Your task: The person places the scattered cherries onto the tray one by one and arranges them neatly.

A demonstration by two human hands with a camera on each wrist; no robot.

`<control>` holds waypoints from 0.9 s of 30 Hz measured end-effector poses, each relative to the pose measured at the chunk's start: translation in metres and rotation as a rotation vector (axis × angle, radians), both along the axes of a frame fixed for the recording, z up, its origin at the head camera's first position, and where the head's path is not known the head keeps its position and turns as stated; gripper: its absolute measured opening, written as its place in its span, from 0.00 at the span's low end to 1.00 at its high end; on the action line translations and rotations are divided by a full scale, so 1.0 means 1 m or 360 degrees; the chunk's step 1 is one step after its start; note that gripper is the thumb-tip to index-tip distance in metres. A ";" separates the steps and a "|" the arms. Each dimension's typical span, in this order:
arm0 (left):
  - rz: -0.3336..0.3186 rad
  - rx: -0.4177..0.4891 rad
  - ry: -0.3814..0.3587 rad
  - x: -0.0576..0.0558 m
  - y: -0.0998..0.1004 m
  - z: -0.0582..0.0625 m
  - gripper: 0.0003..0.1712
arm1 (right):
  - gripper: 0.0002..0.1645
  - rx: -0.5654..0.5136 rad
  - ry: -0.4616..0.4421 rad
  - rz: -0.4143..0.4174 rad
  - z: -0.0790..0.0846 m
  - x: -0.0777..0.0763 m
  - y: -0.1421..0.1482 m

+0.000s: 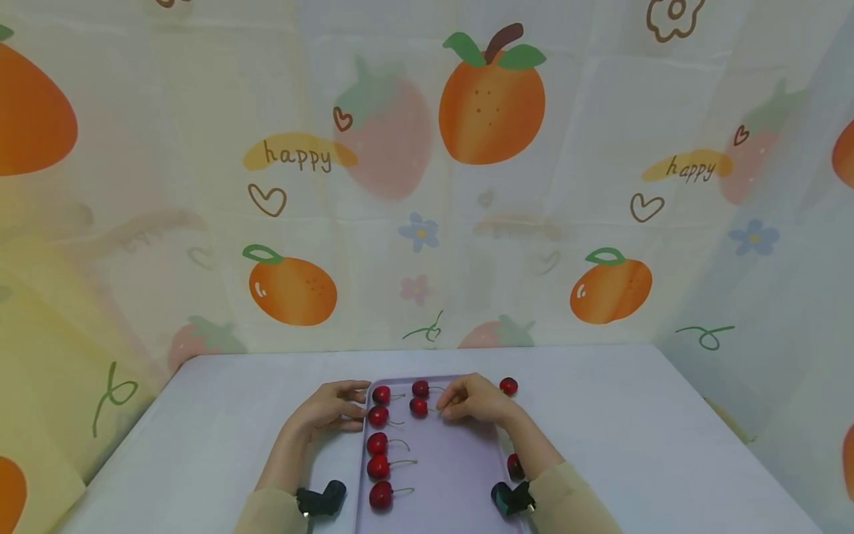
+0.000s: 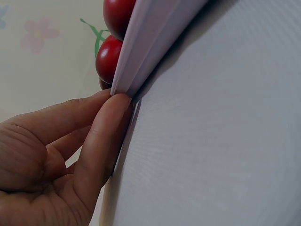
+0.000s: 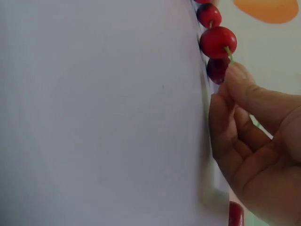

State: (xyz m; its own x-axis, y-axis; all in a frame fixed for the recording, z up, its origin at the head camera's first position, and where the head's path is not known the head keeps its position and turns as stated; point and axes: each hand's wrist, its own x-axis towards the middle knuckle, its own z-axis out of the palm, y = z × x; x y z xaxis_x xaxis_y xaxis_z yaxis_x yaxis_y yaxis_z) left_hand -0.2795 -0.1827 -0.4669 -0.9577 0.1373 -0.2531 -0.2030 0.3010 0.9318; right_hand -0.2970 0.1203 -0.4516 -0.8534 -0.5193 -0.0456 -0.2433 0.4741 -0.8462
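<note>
We see two bare hands busy with small fruit. The right grip (image 1: 475,400) pinches, with its thumb and finger, the thin green stem of a round, shiny red cherry (image 1: 419,407). That cherry is just left of the right grip, on or over a flat, light purple tray (image 1: 460,475) with a raised rim; we can't tell if its bottom touches. A second round red cherry (image 1: 420,389) sits just past it, also left of the right grip.

The left grip (image 1: 333,408) is not clenched: its fingers reach out and touch the tray's left edge. Just right of the left grip, a pair of round red cherries (image 1: 378,416) sits along that edge, and three more red cherries (image 1: 378,467) carry on the row toward us.

Right of the right grip, one loose red cherry (image 1: 508,386) lies on the white desk (image 1: 634,430). A dark red cherry (image 1: 515,467) peeks out by the right forearm, nearer to us than the right grip.

Far past both grips is a cream sheet (image 1: 507,297) with orange fruit printed on it. We can read "happy" there twice, in brown letters on yellow-orange smears: once beyond the left grip, once far off to the right of the right grip.
</note>
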 end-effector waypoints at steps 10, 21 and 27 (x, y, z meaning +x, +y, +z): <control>-0.0019 -0.0011 0.0017 0.001 0.000 0.001 0.32 | 0.04 0.0107 0.0149 0.0042 0.000 0.001 0.000; -0.0003 -0.0020 0.0012 0.000 0.001 0.000 0.32 | 0.05 0.0146 0.0228 -0.0065 -0.003 0.000 0.001; -0.0031 0.0001 0.0005 0.000 -0.001 0.000 0.33 | 0.06 0.0133 0.0222 -0.0124 -0.003 0.001 0.000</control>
State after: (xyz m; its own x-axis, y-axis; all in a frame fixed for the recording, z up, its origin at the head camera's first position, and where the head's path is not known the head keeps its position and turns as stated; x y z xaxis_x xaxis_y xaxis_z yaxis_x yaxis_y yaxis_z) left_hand -0.2796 -0.1832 -0.4665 -0.9557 0.1562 -0.2496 -0.1940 0.3040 0.9327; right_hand -0.2963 0.1207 -0.4547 -0.8920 -0.4506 0.0361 -0.3155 0.5634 -0.7636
